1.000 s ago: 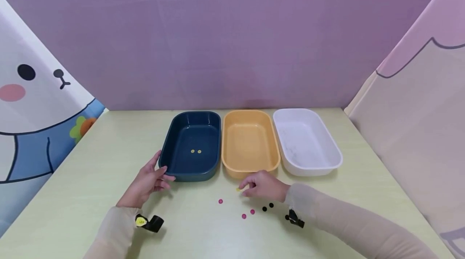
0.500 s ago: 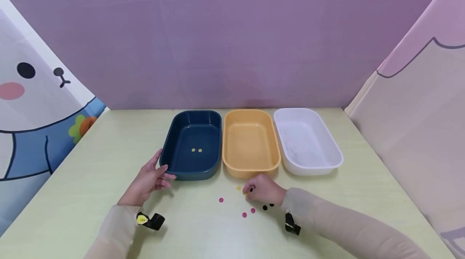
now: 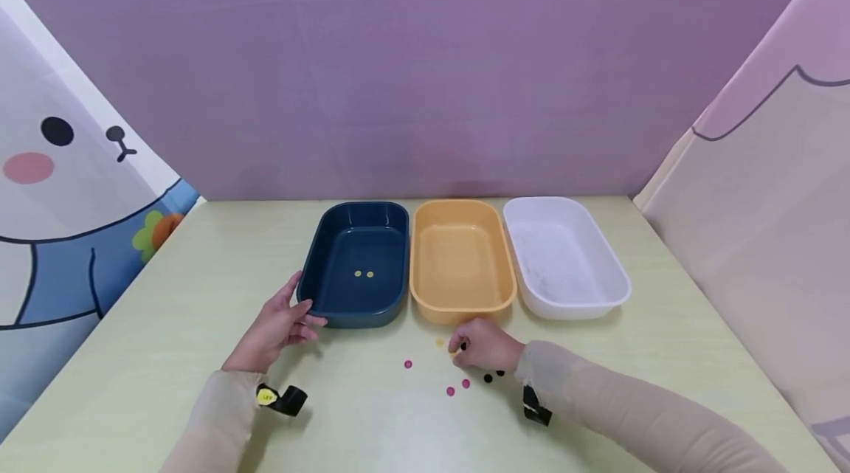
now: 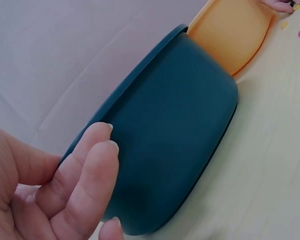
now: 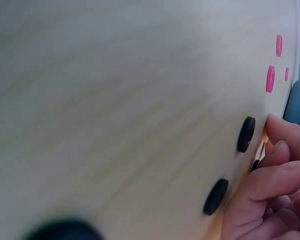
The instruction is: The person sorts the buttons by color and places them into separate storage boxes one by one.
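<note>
My left hand (image 3: 274,327) holds the front left corner of a dark blue tray (image 3: 361,316), the thumb at the rim and fingers along the outer wall (image 4: 165,125). Two yellow buttons (image 3: 358,274) lie inside that tray. In front of the yellow-orange tray (image 3: 462,309), my right hand (image 3: 487,347) is low at the table, thumb and forefinger pinching a yellow button (image 3: 454,355). A black button (image 3: 464,346) shows by those fingers. Another yellow button (image 3: 440,342) lies just left of them. The right wrist view shows the right hand (image 5: 275,185) beside two black buttons (image 5: 246,135).
Several pink buttons (image 3: 451,391) lie on the pale table (image 3: 372,421) in front of the right hand. Black buttons (image 3: 488,378) lie near its wrist. A white tray (image 3: 574,311) stands right of the yellow-orange one. Purple cloth (image 3: 425,74) rises behind the trays.
My right hand has shifted slightly right and down from one yellow button, which stays on the table, to another at its fingertips. The left hand keeps its hold on the dark blue tray.
</note>
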Tool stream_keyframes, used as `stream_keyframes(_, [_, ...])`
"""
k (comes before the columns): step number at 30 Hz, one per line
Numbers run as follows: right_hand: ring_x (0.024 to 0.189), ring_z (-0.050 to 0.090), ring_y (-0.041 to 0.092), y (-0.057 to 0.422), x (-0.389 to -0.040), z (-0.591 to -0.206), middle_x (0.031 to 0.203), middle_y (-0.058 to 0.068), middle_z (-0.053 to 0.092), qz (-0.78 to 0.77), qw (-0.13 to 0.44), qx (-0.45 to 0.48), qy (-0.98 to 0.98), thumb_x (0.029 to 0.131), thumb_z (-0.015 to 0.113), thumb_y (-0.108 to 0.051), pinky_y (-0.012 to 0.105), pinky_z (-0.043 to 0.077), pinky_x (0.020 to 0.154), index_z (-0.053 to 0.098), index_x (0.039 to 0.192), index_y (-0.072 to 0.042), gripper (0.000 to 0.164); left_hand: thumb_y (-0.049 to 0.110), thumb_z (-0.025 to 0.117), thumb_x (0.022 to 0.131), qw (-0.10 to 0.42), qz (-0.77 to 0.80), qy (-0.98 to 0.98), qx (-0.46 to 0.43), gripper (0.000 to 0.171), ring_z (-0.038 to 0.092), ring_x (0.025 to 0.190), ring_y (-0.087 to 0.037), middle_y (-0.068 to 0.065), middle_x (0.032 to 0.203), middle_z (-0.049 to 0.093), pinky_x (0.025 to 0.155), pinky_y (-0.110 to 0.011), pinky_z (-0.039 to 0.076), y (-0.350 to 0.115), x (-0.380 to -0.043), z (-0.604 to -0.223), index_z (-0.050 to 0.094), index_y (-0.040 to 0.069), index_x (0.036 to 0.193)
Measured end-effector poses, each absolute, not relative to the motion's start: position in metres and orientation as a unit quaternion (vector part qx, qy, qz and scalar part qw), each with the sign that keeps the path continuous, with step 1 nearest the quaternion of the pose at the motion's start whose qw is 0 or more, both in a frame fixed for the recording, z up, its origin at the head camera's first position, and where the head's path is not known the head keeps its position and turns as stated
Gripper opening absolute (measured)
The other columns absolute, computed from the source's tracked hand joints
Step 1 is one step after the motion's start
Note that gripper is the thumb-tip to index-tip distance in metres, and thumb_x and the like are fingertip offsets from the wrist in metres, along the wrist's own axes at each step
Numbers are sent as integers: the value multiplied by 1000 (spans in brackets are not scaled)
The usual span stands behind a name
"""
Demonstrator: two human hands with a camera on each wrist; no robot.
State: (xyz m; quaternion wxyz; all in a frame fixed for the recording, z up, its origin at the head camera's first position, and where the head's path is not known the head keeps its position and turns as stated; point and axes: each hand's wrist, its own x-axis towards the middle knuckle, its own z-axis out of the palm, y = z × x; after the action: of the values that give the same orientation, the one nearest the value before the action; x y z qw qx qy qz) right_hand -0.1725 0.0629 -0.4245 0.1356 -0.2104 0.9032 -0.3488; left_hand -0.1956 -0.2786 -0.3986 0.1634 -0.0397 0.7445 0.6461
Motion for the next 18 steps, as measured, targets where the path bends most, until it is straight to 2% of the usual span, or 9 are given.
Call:
stream_keyframes(8, [67, 48, 9, 64, -176, -425, 70, -6, 58, -339, 145, -200, 908, 74, 78, -2, 24, 42, 66, 64, 72, -8, 14, 13, 35, 105, 164, 645, 745, -33, 67, 63, 55, -9, 2, 74, 70, 58, -24, 45, -279, -195, -399, -12, 20, 153])
stream_keyframes(18, [54, 43, 5, 71, -178, -415, 57, -8, 52, -361, 189, -204, 890, 78, 74, -5, 20, 35, 52, 66, 65, -8, 16, 12, 35, 104, 164, 650, 741, -37, 67, 62, 52, -8, 2, 74, 70, 57, -24, 45, -276, -194, -397, -11, 20, 153])
